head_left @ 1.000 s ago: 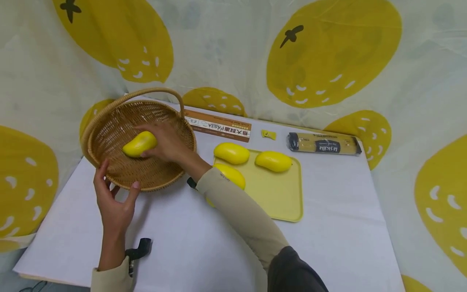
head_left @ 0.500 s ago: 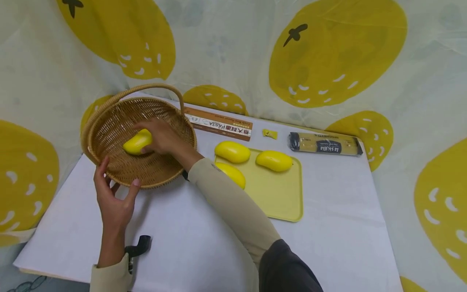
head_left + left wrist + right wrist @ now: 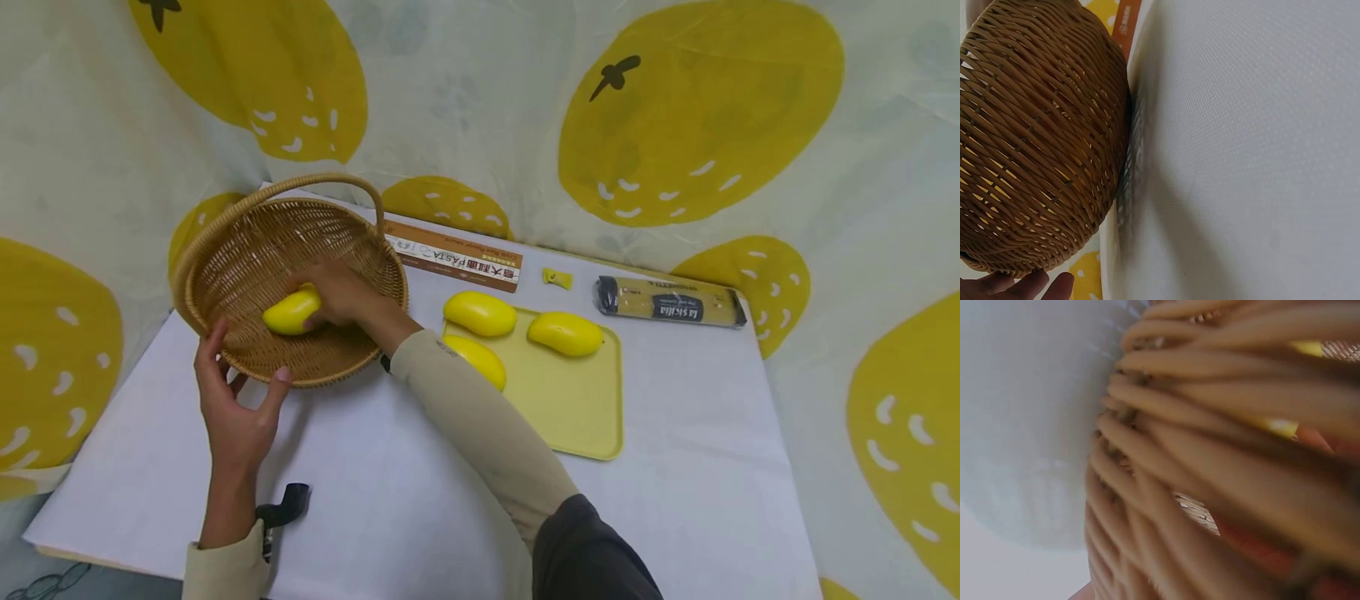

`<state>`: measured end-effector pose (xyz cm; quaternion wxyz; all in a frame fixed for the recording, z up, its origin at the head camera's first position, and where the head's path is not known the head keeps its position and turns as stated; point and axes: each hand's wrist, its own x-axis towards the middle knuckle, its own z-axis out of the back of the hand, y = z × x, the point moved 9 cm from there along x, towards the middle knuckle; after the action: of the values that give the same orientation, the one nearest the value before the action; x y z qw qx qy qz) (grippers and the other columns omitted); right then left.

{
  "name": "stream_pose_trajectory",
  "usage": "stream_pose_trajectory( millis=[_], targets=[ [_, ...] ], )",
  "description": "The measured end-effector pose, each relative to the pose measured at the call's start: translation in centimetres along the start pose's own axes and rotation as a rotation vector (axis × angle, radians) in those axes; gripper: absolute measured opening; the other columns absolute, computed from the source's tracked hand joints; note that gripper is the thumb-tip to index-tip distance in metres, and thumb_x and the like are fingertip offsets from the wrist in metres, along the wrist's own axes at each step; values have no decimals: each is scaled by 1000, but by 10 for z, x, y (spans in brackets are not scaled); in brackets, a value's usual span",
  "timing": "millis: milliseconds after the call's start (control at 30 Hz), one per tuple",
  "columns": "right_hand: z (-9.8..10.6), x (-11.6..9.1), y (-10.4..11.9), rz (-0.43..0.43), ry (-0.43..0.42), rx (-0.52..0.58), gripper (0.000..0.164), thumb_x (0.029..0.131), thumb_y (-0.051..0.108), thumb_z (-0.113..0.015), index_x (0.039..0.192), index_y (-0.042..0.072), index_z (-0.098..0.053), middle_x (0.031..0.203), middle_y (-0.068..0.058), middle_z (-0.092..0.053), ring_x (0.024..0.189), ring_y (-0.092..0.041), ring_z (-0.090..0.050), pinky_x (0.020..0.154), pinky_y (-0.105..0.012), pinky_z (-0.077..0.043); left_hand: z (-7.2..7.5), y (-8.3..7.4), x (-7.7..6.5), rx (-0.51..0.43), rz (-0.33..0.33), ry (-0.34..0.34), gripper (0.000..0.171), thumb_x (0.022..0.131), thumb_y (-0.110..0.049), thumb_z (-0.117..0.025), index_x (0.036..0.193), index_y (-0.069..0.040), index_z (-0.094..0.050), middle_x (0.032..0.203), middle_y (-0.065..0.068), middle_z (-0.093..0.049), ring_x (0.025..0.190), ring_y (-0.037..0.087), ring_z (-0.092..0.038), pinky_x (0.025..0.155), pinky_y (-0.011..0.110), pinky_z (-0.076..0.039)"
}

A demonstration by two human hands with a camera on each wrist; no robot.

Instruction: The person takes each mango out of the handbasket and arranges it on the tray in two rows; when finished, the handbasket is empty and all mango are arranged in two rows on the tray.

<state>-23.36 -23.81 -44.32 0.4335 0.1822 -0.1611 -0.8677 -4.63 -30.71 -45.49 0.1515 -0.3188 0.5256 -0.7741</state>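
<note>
In the head view my right hand (image 3: 337, 292) reaches into a wicker basket (image 3: 236, 250) and grips a yellow mango (image 3: 287, 313) between thumb and fingers, low inside it. My left hand (image 3: 238, 425) holds the basket's near rim at the left, thumb and fingers apart along it. The basket leans toward me, its arched handle (image 3: 281, 190) standing up. From the left wrist, the woven outer wall (image 3: 1035, 137) fills the left side, with fingertips (image 3: 1029, 285) at its lower edge. Blurred wicker strands (image 3: 1210, 437) cover much of the right wrist view, bits of yellow showing through.
Right of the basket lies a yellow tray (image 3: 573, 404) with three mangoes (image 3: 566, 333) in sight, partly behind my right sleeve. Along the back are a pasta box (image 3: 453, 257), a small yellow packet (image 3: 557, 277) and a spaghetti pack (image 3: 671, 300).
My right hand has lowered the mango slightly, toward the near part of the basket's inside. The left hand keeps its place on the rim. The head view has shifted a little.
</note>
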Motion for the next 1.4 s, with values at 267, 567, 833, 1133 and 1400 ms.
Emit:
stream_pose_trajectory(
  millis=[267,567,833,1133,1400],
  targets=[
    [-3,-9,0,-36,67,48,53,85,33,-91,134,32,-70,144,7,-60,130,-11,-51,112,-26,-40,-1,-2,0,14,10,9,93,83,-9,-79,164,-24,-36,171,-2,-33,140,29,-46,106,25,-42],
    [7,-27,12,32,32,88,55,85,37,-89,136,30,-69,141,8,-65,128,-9,-53,109,-25,-41,0,-2,-1,13,12,6,93,83,-9,-79,164,-25,-36,171,-3,-34,138,27,-47,105,24,-42],
    [29,-57,13,89,-127,176,56,86,37,-89,137,29,-70,143,12,-66,131,-9,-52,112,-24,-37,0,2,0,16,17,-4,93,83,-8,-79,164,-28,-36,171,-1,-35,138,28,-47,106,25,-43],
    [48,-94,8,39,-245,211,60,85,43,-88,141,34,-67,146,8,-61,132,-11,-50,106,-28,-41,-1,-3,1,21,5,-5,92,84,-9,-78,165,-22,-36,171,2,-34,139,32,-46,106,25,-42],
    [62,-130,10,27,-353,223,62,85,45,-87,142,36,-66,147,8,-58,136,-11,-48,103,-28,-45,-1,0,0,13,17,-10,93,83,-9,-80,164,-23,-37,170,-3,-35,138,29,-47,106,25,-42]
  ],
)
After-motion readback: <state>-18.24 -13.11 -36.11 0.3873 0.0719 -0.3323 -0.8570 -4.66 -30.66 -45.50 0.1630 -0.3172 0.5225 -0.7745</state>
